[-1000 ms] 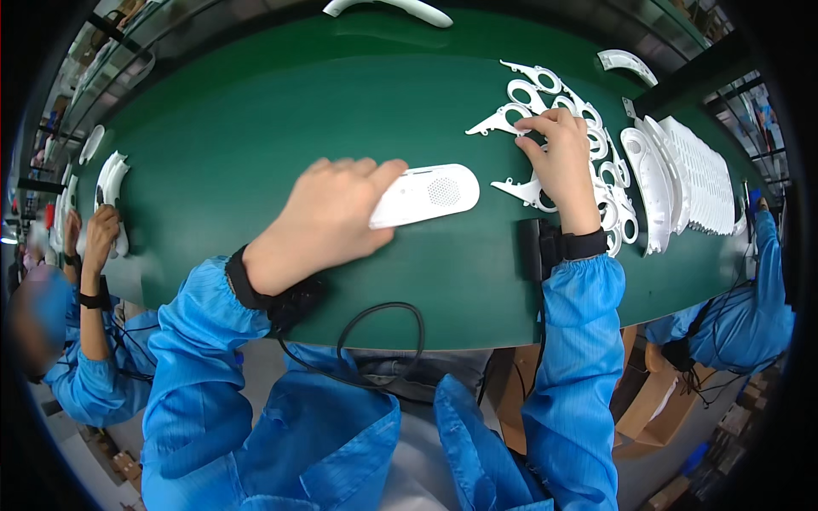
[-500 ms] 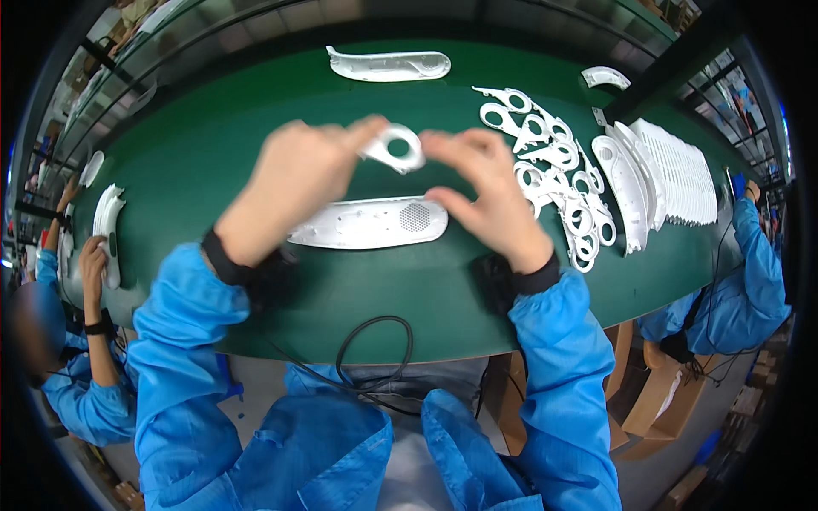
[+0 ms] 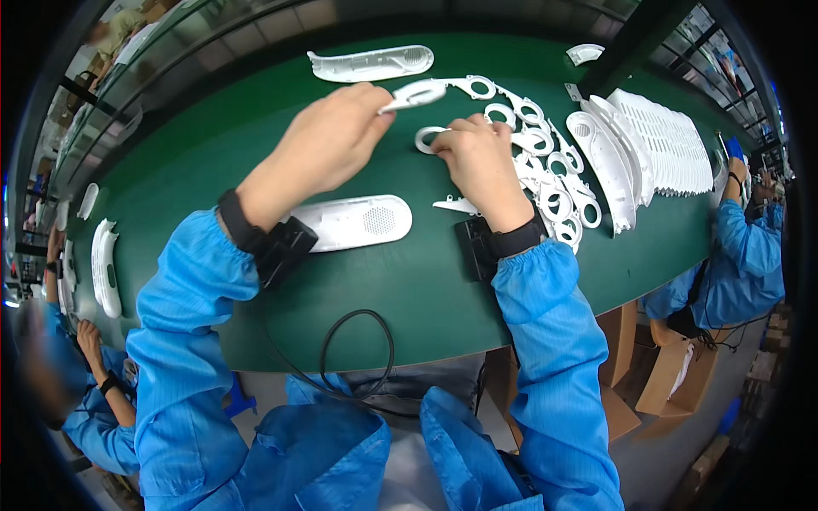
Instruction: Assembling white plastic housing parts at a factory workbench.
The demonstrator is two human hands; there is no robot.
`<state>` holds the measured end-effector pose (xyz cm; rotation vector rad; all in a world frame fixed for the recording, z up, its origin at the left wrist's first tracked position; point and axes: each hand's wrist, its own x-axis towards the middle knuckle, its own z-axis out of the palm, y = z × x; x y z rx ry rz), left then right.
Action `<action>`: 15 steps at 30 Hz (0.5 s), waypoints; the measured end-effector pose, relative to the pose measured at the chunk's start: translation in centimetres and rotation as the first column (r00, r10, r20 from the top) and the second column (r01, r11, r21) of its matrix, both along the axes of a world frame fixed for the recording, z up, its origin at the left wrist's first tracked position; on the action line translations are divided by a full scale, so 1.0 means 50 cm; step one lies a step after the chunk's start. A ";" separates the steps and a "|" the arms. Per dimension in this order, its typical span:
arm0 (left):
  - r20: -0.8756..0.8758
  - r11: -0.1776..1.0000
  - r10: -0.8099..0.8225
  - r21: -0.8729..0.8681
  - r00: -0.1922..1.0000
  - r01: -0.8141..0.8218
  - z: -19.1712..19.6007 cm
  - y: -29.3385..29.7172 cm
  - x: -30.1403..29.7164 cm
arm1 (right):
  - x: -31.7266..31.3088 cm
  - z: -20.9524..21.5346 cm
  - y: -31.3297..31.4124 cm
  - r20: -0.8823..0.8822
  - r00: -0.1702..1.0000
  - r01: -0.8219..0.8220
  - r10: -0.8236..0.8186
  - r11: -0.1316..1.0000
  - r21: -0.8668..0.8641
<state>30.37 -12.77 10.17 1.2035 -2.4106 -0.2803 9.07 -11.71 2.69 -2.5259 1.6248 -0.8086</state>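
Observation:
My left hand (image 3: 328, 132) is raised over the green table, its thumb and fingers pinching a white ring-shaped plastic part (image 3: 419, 94) seen at a slant. Over at the near-left side of a heap of similar ring parts (image 3: 554, 203), my right hand (image 3: 481, 162) has its fingers curled on another white ring part (image 3: 423, 140). Below my left hand lies a long white plastic shell (image 3: 358, 220) with a round patch of small holes; my wrist covers its left end. A thin pointed end (image 3: 456, 204) of a ring part pokes out beside my right wrist.
A second white shell (image 3: 371, 64) lies at the far edge. Nested white shells (image 3: 656, 145) stand in a row at the right, near a dark post (image 3: 652, 43). A black cable (image 3: 328, 332) loops over the near edge. People in blue sleeves work at both sides.
My left hand has carried its ring part up and away. My right hand has left that part and gone to a ring at the heap. The whole view has shifted slightly.

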 end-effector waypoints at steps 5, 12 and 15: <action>-0.080 0.975 -0.032 0.218 0.996 0.049 -0.054 -0.006 -0.046 | 0.026 0.015 0.029 0.588 0.808 -0.220 0.034 0.943 0.249; -0.553 0.923 0.094 0.360 0.828 0.135 -0.068 -0.056 -0.020 | 0.047 0.050 0.043 0.910 0.409 -0.611 -0.061 0.722 0.323; -0.668 0.979 0.180 0.191 0.722 -0.067 0.047 -0.078 0.079 | 0.031 0.082 0.020 0.729 0.674 -0.322 0.114 0.935 0.151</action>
